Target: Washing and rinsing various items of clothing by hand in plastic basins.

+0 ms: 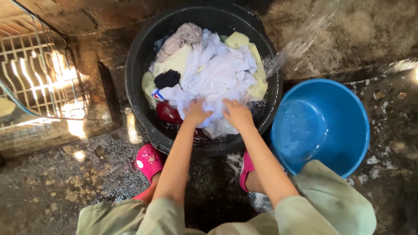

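Note:
A large black tub [139, 56] stands on the wet floor in front of me, heaped with wet laundry. Most of it is white cloth [220, 72], with pale yellow pieces [174, 61], a beige one at the top and a small dark bundle [167, 79]. My left hand [197, 112] and my right hand [237, 114] are side by side at the near edge of the pile. Both are closed on the same white cloth, bunching it between them. A red item [167, 112] shows in the water just left of my left hand.
An empty blue basin [324, 124] sits to the right of the tub, touching it. My feet in pink clogs [149, 160] stand close against the tub. A stream of water [300, 43] splashes in from the upper right. A metal grille [39, 74] is at the left.

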